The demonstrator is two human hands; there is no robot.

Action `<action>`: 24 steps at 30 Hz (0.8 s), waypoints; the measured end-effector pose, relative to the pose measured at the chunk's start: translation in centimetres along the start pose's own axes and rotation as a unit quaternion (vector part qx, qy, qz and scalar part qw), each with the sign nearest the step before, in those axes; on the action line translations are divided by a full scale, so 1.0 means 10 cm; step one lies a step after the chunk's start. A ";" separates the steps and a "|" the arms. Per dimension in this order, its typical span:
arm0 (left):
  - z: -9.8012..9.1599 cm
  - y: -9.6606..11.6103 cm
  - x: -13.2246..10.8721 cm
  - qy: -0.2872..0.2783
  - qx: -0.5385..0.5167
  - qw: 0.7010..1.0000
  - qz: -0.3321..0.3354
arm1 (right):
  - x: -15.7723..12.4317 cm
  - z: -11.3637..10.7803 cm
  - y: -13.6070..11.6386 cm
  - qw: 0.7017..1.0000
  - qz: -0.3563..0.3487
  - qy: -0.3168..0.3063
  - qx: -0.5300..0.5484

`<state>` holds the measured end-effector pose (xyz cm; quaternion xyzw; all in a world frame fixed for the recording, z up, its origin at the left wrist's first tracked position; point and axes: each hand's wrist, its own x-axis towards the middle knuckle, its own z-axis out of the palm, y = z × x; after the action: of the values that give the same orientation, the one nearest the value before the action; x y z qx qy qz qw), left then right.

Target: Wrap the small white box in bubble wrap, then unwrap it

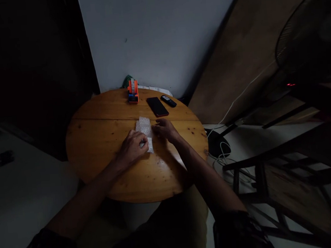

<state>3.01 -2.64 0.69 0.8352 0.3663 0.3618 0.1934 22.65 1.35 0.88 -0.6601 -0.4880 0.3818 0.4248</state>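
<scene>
A small piece of clear bubble wrap (145, 126) lies on the round wooden table (98, 145), its lower part folded over and paler. My left hand (134, 144) is at its left edge, fingers curled and pinched on the wrap; a small greyish bit shows by the fingertips, too dim to make out. On the other side, my right hand (166, 130) hovers close to the wrap's right edge. Its fingers are loosely bent and apart, with nothing visible between them. Whether anything sits inside the wrap cannot be seen.
Toward the wall stand an orange tape dispenser (133, 91), a dark phone (157, 106) and a small black keypad handset (168, 100). A wooden chair (299, 193) and white cables (224, 155) are at right on the floor, below a fan (305, 30).
</scene>
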 end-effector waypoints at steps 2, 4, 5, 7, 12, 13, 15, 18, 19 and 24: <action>-0.01 0.01 0.00 -0.010 -0.002 1.000 -0.006 | 0.06 0.05 -0.05 0.999 0.035 -0.009 0.030; -0.02 0.02 0.01 -0.014 -0.005 1.000 -0.008 | 0.11 0.11 -0.10 0.998 0.041 -0.015 0.037; -0.03 0.03 0.01 -0.015 -0.007 1.000 -0.009 | 0.12 0.13 -0.12 0.998 0.040 -0.019 0.034; -0.03 0.03 0.01 -0.014 -0.009 1.000 -0.012 | 0.15 0.17 -0.14 0.998 0.038 -0.028 0.028; -0.02 0.03 0.02 -0.013 -0.008 1.000 -0.015 | 0.16 0.23 -0.17 0.997 0.009 -0.075 0.024; -0.02 0.03 0.02 -0.014 -0.010 1.000 -0.014 | 0.15 0.23 -0.17 0.997 0.005 -0.076 0.030; -0.02 0.02 0.01 -0.014 -0.016 1.000 -0.018 | 0.12 0.22 -0.20 0.996 -0.001 -0.076 0.053; -0.02 0.00 0.01 -0.012 -0.024 0.999 -0.033 | 0.04 0.18 -0.24 0.993 -0.026 -0.083 0.082; -0.02 0.00 0.01 -0.012 -0.026 0.999 -0.039 | 0.01 0.16 -0.26 0.992 -0.040 -0.086 0.084; -0.02 0.00 0.00 0.002 -0.001 0.999 -0.044 | -0.20 0.10 -0.31 0.986 -0.101 -0.102 0.087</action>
<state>2.86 -2.66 0.78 0.8172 0.4028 0.3553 0.2091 20.22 0.07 3.64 -0.5259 -0.5577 0.4430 0.4649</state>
